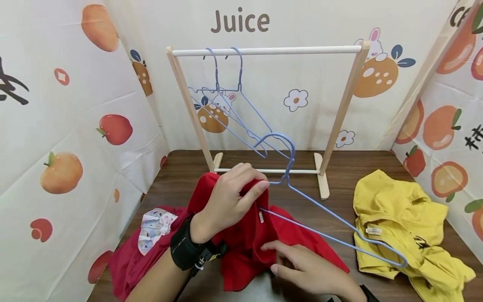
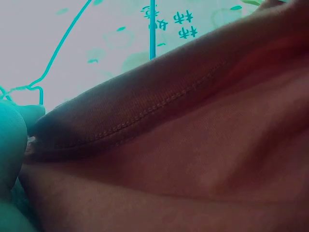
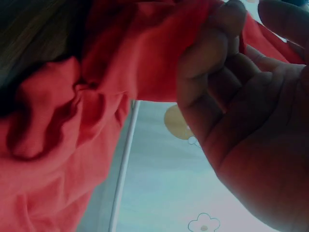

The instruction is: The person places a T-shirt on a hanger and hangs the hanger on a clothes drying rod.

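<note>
My left hand [image 1: 232, 199] grips the upper edge of a red shirt [image 1: 279, 235] and lifts it above the table. A blue wire hanger [image 1: 320, 205] has one end inside the shirt, covered by the cloth. Its hook rises just beyond my left fingertips, and its other end sticks out to the right over a yellow shirt [image 1: 400, 218]. Below the hanger, my right hand [image 1: 309, 268] reaches to the red cloth with the index finger extended against its edge and the other fingers loosely bent. Stitched cloth fills most of the left wrist view.
A wooden rack [image 1: 264, 51] stands at the back of the table, with two more blue hangers [image 1: 241, 75] hooked on its bar at the left. A dark pink garment [image 1: 132, 264] with a printed patch lies at the left. Printed curtains enclose the table [image 1: 313, 201].
</note>
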Available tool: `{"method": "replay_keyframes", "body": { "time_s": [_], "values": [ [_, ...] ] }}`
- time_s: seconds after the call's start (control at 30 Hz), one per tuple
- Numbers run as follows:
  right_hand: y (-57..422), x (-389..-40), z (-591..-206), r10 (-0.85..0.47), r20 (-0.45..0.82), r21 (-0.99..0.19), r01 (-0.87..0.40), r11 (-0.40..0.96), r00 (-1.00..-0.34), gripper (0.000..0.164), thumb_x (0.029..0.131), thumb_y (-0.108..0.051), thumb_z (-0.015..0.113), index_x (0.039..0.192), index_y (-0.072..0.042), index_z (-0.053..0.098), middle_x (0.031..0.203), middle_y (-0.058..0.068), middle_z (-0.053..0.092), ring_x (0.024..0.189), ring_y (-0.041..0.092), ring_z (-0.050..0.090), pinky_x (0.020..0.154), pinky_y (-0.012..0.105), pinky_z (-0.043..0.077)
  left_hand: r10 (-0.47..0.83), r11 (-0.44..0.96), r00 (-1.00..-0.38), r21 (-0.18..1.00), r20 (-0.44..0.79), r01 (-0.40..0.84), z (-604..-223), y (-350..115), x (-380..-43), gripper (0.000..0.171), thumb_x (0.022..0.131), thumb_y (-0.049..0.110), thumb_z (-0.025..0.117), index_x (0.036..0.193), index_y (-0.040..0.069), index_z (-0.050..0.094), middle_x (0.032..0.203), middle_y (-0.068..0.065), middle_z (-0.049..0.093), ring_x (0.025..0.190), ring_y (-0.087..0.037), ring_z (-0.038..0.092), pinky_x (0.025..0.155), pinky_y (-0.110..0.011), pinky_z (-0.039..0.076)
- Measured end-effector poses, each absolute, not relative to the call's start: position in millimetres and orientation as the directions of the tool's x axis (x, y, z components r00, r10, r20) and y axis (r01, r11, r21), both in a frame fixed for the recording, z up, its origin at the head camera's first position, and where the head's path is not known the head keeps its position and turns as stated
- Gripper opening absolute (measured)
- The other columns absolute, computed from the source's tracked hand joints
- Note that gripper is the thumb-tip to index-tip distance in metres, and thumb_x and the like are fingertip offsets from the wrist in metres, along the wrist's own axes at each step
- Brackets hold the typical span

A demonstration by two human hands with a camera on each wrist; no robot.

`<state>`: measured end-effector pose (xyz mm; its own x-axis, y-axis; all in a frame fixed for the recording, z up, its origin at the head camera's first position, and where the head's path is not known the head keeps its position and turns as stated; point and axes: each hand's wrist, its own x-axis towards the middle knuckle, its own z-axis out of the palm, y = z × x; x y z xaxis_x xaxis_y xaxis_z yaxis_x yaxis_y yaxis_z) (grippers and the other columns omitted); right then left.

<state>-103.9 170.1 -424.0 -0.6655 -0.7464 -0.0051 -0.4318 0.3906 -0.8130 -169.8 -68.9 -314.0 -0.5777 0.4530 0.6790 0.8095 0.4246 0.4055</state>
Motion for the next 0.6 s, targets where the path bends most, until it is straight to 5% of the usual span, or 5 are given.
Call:
{"method": "replay_keyframes", "body": {
  "time_s": [0.27, 0.5, 0.6],
  "values": [
    [169.2, -113.1, -435.8, -0.733, -0.044, -0.69, -0.51, 0.513, -0.679, 0.036, 0.103, -0.046, 0.059, 0.132, -0.025, 0.062, 0.096, -0.022, 0.063, 0.091, -0.006, 0.057, 0.077, 0.024, 0.051, 0.405, 0.459, -0.604, 0.419, 0.686, 0.783, -314.3, -78.8, -172.5, 0.006, 0.098, 0.018, 0.068, 0.102, 0.016, 0.072, 0.091, 0.004, 0.068, 0.087, -0.008, 0.059, 0.073, -0.025, 0.05],
    [185.5, -113.9, -441.8, -0.708, 0.045, -0.685, -0.537, 0.492, -0.705, 0.004, 0.101, -0.038, 0.064, 0.103, -0.035, 0.061, 0.076, -0.024, 0.055, 0.07, -0.007, 0.051, 0.062, 0.017, 0.042, 0.369, 0.475, -0.621, 0.434, 0.691, 0.765, -321.3, -91.0, -175.9, 0.007, 0.096, 0.018, 0.07, 0.102, 0.016, 0.072, 0.086, 0.005, 0.065, 0.082, -0.007, 0.057, 0.069, -0.025, 0.048],
    [193.3, -114.0, -442.6, -0.679, 0.089, -0.668, -0.55, 0.502, -0.729, 0.009, 0.101, -0.036, 0.065, 0.095, -0.038, 0.058, 0.074, -0.023, 0.053, 0.068, -0.007, 0.05, 0.061, 0.017, 0.042, 0.354, 0.481, -0.629, 0.441, 0.693, 0.757, -324.5, -96.6, -176.8, 0.007, 0.096, 0.018, 0.071, 0.102, 0.017, 0.074, 0.084, 0.006, 0.063, 0.08, -0.006, 0.055, 0.068, -0.025, 0.047]
  ]
}}
